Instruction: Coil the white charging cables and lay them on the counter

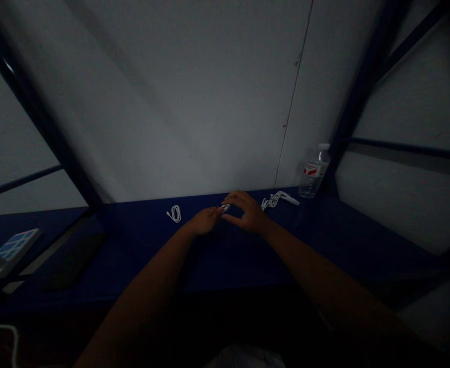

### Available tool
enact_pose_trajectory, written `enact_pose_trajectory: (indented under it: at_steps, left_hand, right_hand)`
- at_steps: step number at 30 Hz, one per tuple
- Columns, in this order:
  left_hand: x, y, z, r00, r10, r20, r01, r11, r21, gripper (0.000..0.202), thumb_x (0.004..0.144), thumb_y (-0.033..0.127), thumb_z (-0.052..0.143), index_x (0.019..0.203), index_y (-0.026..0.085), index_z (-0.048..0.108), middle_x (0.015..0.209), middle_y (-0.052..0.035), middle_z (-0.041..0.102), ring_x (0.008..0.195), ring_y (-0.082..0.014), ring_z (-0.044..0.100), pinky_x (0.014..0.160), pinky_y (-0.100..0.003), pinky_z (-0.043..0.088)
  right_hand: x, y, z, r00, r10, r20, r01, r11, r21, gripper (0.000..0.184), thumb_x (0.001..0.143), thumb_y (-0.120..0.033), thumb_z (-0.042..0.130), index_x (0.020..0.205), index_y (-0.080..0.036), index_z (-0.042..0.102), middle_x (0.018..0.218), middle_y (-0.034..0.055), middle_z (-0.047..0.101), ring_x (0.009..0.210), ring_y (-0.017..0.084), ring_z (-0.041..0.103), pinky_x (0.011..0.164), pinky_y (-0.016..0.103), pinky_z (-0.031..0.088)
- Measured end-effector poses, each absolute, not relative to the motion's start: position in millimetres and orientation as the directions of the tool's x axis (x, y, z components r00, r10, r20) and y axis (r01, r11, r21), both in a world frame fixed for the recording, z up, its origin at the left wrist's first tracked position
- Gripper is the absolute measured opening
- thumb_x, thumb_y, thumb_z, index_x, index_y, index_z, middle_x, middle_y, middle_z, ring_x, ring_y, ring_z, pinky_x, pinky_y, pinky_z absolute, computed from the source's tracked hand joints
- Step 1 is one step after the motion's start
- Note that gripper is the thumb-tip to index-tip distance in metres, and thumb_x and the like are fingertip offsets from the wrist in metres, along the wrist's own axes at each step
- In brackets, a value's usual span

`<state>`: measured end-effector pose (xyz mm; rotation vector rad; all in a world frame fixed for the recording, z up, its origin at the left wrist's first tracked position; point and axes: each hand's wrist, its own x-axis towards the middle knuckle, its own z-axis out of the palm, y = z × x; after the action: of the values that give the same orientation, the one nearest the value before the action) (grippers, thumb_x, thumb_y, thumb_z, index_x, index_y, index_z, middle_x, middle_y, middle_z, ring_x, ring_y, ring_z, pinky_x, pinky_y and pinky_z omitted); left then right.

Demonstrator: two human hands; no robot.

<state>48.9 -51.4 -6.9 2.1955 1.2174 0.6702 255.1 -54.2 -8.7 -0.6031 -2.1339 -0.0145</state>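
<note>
Over the blue shelf, a small coiled white cable (225, 208) is pinched in the fingertips of my left hand (205, 221). My right hand (248, 213) comes in from the other side, its thumb and fingers apart and curved around the cable; whether a fingertip touches it I cannot tell in the dim light. Left of my hands lies another looped white cable (176, 213). Beyond my right hand a bundle of white cables (278, 199) rests near the wall, partly covered by that hand.
A clear plastic bottle (313, 174) with a red and white label stands at the back right. The blue shelf (140, 250) meets a pale wall (194, 102). Blue metal posts frame both sides. A dark flat object (73, 260) and a blue-and-white box (18, 245) lie at the left.
</note>
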Motion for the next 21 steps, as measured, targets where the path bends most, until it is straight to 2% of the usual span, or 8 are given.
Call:
enact_pose_trajectory:
  at_steps: [2,5,10,14,17,21]
  left_hand:
    - [50.1,-56.2,-4.1,0.528,0.839,0.136,0.614,-0.487,0.622,0.054,0.093,0.058,0.028,0.089,0.015,0.061,0.081,-0.0044,0.06,0.074,-0.0163,0.052,0.069,-0.028,0.041]
    - [52.7,-61.7,-0.6,0.6,0.793,0.106,0.598,-0.533,0.598,0.053,0.094,0.057,0.028,0.089,0.016,0.061,0.082,-0.0054,0.061,0.076,-0.0167,0.054,0.07,-0.027,0.04]
    - [52.8,-60.5,-1.0,0.63,0.771,0.098,0.572,-0.545,0.614,0.054,0.094,0.056,0.027,0.085,0.015,0.061,0.079,-0.0061,0.061,0.073,-0.0163,0.054,0.07,-0.028,0.041]
    - [48.5,-59.2,-0.9,0.658,0.748,0.089,0.523,-0.539,0.66,0.052,0.093,0.057,0.032,0.084,0.016,0.062,0.077,-0.0048,0.06,0.069,-0.0146,0.052,0.067,-0.027,0.041]
    - [45.4,-60.9,1.5,0.662,0.748,0.049,0.483,-0.475,0.736,0.052,0.091,0.059,0.037,0.081,0.015,0.062,0.075,-0.0045,0.059,0.066,-0.0133,0.05,0.062,-0.026,0.039]
    - [44.8,-60.7,0.8,0.663,0.747,-0.035,0.403,-0.317,0.859,0.054,0.087,0.065,0.041,0.078,0.015,0.058,0.063,-0.0001,0.049,0.055,-0.0099,0.04,0.052,-0.024,0.031]
  right_hand:
    - [264.9,-50.7,-6.1,-0.499,0.441,0.746,0.419,0.876,-0.237,0.053,0.077,-0.043,0.072,0.125,-0.028,0.057,0.13,0.0093,0.054,0.122,0.028,0.048,0.102,0.048,0.04]
    - [274.5,-46.9,-5.9,-0.616,0.437,0.655,0.385,0.893,-0.233,0.07,0.071,-0.047,0.077,0.134,-0.034,0.051,0.147,0.0068,0.039,0.133,0.03,0.038,0.107,0.052,0.034]
    - [273.3,-46.1,-10.7,-0.695,0.423,0.581,0.359,0.905,-0.229,0.087,0.065,-0.05,0.08,0.141,-0.034,0.041,0.15,0.0077,0.037,0.136,0.03,0.035,0.109,0.052,0.032]
    - [269.3,-46.7,-13.2,-0.707,0.407,0.578,0.339,0.913,-0.227,0.075,0.068,-0.047,0.078,0.135,-0.029,0.048,0.143,0.0088,0.046,0.132,0.027,0.041,0.108,0.049,0.035]
    - [268.9,-47.0,-13.5,-0.687,0.426,0.588,0.312,0.905,-0.291,0.064,0.068,-0.045,0.078,0.125,-0.026,0.055,0.134,0.0094,0.054,0.126,0.026,0.048,0.104,0.045,0.039]
    - [269.4,-46.4,-12.6,-0.646,0.508,0.569,0.31,0.857,-0.412,0.042,0.073,-0.042,0.075,0.108,-0.021,0.064,0.107,0.0069,0.068,0.101,0.022,0.062,0.09,0.037,0.047]
